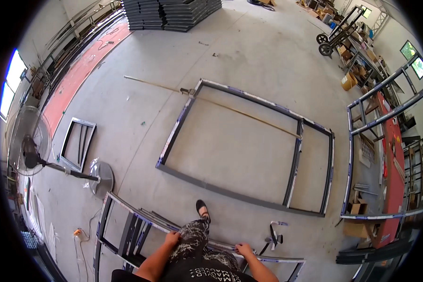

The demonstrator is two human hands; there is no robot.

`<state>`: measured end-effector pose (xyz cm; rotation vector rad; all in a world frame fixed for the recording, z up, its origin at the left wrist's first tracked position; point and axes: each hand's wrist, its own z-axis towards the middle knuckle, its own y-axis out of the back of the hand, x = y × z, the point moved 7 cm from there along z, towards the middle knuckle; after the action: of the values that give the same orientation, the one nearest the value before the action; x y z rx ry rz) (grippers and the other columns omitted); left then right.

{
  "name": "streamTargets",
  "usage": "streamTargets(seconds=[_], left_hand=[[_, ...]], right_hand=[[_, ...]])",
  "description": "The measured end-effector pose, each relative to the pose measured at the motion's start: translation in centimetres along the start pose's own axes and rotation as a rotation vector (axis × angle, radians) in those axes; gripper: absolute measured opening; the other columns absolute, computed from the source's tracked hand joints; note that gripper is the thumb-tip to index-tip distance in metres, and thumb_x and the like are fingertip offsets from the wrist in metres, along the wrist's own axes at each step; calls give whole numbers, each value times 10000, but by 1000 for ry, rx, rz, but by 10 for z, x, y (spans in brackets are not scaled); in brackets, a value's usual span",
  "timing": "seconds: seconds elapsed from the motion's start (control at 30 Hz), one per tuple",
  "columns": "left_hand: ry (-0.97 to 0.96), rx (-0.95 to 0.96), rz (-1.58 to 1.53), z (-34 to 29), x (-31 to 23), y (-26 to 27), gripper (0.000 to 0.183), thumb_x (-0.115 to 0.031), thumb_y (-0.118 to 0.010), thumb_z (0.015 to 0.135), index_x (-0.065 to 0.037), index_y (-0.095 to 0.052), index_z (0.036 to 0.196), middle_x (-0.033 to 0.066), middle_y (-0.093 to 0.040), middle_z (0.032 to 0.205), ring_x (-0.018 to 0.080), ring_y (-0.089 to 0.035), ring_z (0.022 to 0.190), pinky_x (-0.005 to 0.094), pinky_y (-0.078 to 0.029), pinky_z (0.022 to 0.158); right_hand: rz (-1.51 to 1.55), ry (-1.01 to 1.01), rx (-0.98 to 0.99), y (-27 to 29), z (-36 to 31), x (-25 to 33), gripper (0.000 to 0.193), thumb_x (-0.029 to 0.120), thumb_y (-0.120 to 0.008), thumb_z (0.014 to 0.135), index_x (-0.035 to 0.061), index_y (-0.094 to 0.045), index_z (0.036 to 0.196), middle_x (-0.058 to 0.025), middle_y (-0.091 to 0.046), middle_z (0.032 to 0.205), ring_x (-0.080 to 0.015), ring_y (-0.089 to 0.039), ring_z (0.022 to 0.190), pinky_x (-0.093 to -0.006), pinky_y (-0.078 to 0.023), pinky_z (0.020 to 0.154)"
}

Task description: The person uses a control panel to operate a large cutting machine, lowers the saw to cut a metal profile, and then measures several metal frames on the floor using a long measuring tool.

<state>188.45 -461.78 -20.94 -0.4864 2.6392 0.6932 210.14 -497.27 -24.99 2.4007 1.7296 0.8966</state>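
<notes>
Left hand (172, 238) and right hand (243, 249) grip a rectangular metal frame (127, 205) at six o'clock; yellow bucket (348, 82) at two.

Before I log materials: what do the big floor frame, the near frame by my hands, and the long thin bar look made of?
Big floor frame: likely metal, maybe aluminium; matt dark grey, slim straight rails, patchy pale-blue strips like film.
Near frame: seemingly the same; similar dark rails, pale strips.
Long thin bar: probably metal; dull brassy tone, though painted or wooden isn't ruled out.
</notes>
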Motion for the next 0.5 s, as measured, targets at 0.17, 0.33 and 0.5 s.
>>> streamTargets(seconds=[0.17,0.33,0.5], left_hand=[[-100,53,124,63,-69,-2,250,-223,-538,807,-5,-634,880,113,-657,769,209,-639,691,317,-504,606],[99,131,-260,119,-145,8,252,-197,-538,811,-11,-590,973,108,-657,819,202,-645,714,318,-515,594],[134,16,-428,145,-194,27,247,-188,-526,814,-12,-570,982,117,-652,809,209,-649,710,325,-507,582]], right_hand=[[676,20,-67,78,47,112,190,170,-559,812,-2,-618,869,-116,-641,795,-189,-628,659,-304,-519,562],[441,-52,-341,153,81,94,181,146,-560,805,3,-624,895,-114,-632,795,-209,-627,675,-314,-518,577],[426,-419,-65,185,122,31,196,179,-584,781,8,-653,847,-120,-645,756,-242,-629,663,-374,-513,613]])
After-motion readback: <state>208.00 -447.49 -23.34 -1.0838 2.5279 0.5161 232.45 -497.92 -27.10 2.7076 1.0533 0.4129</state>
